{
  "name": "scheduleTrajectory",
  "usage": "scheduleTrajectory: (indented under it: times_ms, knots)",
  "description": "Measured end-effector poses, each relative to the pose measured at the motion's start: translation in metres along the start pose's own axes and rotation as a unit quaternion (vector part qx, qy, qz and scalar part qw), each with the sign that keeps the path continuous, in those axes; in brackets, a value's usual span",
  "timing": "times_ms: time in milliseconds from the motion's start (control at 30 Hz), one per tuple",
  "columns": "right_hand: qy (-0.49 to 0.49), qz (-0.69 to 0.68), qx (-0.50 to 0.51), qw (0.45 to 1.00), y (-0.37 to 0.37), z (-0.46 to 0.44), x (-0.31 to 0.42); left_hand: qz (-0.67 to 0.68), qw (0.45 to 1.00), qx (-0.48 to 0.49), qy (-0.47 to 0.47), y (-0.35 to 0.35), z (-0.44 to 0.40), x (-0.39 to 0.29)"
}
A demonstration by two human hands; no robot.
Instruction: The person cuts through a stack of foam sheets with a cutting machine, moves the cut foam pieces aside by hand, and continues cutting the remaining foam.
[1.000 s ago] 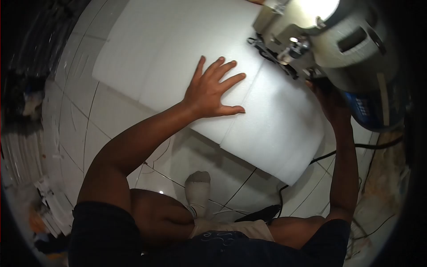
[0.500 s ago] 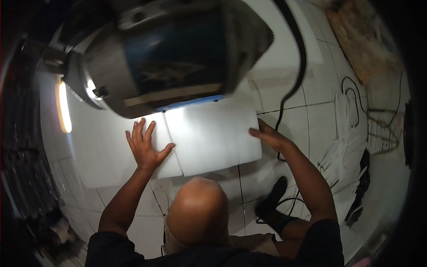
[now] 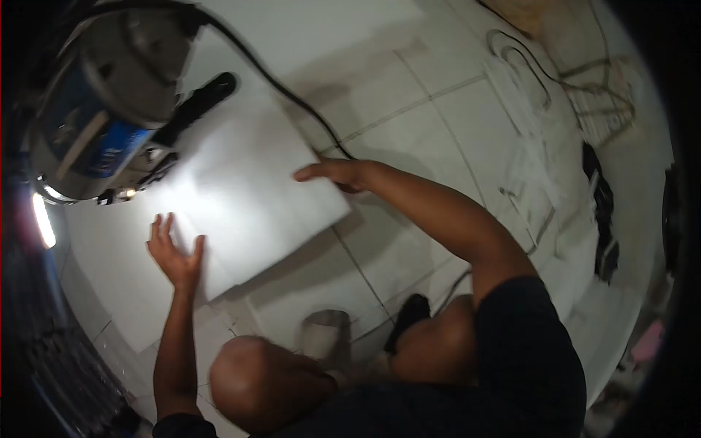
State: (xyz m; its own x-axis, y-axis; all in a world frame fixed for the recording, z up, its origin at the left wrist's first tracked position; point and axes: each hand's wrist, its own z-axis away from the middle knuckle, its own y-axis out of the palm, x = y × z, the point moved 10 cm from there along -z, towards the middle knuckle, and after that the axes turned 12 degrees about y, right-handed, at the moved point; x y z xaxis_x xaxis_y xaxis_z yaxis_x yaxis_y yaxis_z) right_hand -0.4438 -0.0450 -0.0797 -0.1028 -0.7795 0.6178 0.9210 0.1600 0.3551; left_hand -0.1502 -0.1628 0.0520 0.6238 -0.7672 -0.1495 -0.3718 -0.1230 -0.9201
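Our left hand (image 3: pixel 175 255): fingers spread, on the white foam sheet (image 3: pixel 255 190), near its left part. Our right hand (image 3: pixel 339 175): thumb on top, gripping the sheet's right edge, fingers partly hidden beneath. The sheet: over the tiled floor (image 3: pixel 409 160), before our knees. Machine (image 3: pixel 102 124) with blue label: far left, above the sheet. Black cable (image 3: pixel 277 84): running from the machine towards our right hand.

1. The floor (image 3: pixel 409 168) is of pale tiles, with darker lines between them.
2. A white sheet (image 3: pixel 255 197) covers one part of it.
3. On the right side lie white scraps (image 3: pixel 529 139), and beside them one long black thing (image 3: pixel 602 212).
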Motion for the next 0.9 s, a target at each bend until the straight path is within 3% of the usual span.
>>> scheduleTrajectory:
  times_ms: [133,167,233,267,300,333,400,533,600,700,733,800,833,867,900]
  knots:
    - [-0.025,0.035,-0.040,0.998,0.005,-0.019,-0.007,0.106,0.990,-0.065,0.068,0.008,0.021,0.023]
    - [-0.012,0.062,-0.148,0.987,0.008,0.016,0.001,0.170,0.984,-0.049,0.033,0.019,0.026,0.054]
    - [0.009,0.108,-0.074,0.991,0.031,0.065,-0.018,0.251,0.966,-0.004,0.053,0.031,0.029,0.072]
    - [0.051,0.121,-0.092,0.987,0.027,0.064,-0.042,0.298,0.954,0.020,0.002,0.028,0.030,0.066]
    - [-0.004,0.087,-0.163,0.983,0.026,0.099,-0.049,0.335,0.940,0.040,-0.053,0.025,0.036,0.060]
    - [-0.023,0.124,-0.159,0.979,0.029,0.125,-0.065,0.339,0.939,0.043,-0.044,0.018,0.039,0.056]
    - [-0.055,0.184,-0.140,0.971,0.039,0.144,-0.078,0.302,0.940,0.157,0.006,0.032,0.039,0.081]
    - [-0.102,0.227,-0.152,0.957,0.034,0.230,-0.124,0.263,0.952,0.154,-0.007,0.044,0.045,0.099]
    - [-0.137,0.223,-0.241,0.935,0.009,0.267,-0.153,0.268,0.956,0.119,-0.004,0.047,0.044,0.096]
    - [-0.142,0.138,-0.355,0.914,-0.010,0.368,-0.186,0.236,0.963,0.132,0.007,0.039,0.046,0.082]
    - [-0.117,0.017,-0.328,0.937,-0.002,0.395,-0.201,0.223,0.966,0.131,0.012,0.032,0.048,0.074]
    - [-0.133,-0.001,-0.419,0.898,0.003,0.454,-0.235,0.226,0.965,0.130,0.015,0.021,0.053,0.077]
    - [-0.069,-0.017,-0.497,0.865,0.009,0.487,-0.263,0.228,0.964,0.132,0.021,0.020,0.055,0.080]
    - [-0.112,-0.119,-0.518,0.840,0.025,0.516,-0.280,0.207,0.974,0.086,0.024,0.013,0.056,0.087]
    - [-0.089,-0.175,-0.564,0.802,0.038,0.545,-0.310,0.214,0.973,0.082,0.029,0.014,0.059,0.091]
